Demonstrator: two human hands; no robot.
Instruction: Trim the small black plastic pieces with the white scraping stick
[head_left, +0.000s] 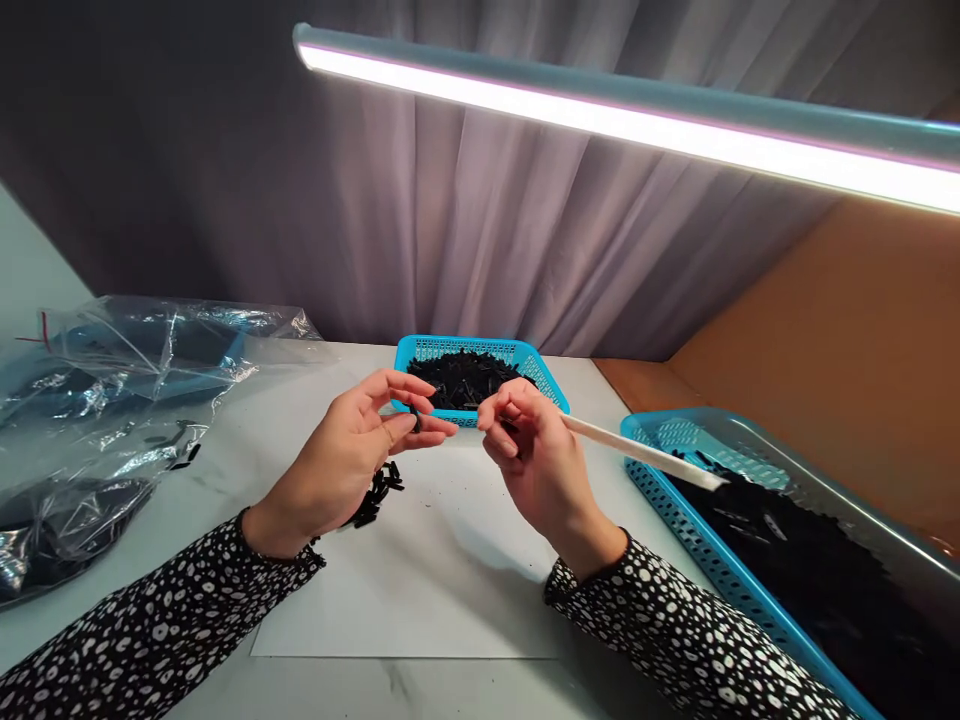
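Note:
My left hand (341, 460) pinches a small black piece (415, 418) between thumb and fingers, its other fingers spread. To its right, my right hand (536, 450) is closed around a long pale stick (645, 452), whose whitish, blunt end points out to the right. The hands are apart, raised over a white sheet (442, 590). Partly behind my left hand lies a small pile of short black pieces (384, 490) on the sheet. Just beyond both hands stands a blue basket (553, 388) heaped with similar black pieces.
At the right, a larger blue basket (697, 540) holds many black pieces. Clear plastic bags (172, 370) with dark contents cover the left side, with a few loose black pieces (185, 457) beside them. A lit tube lamp (600, 118) hangs across the top before a grey curtain (465, 220).

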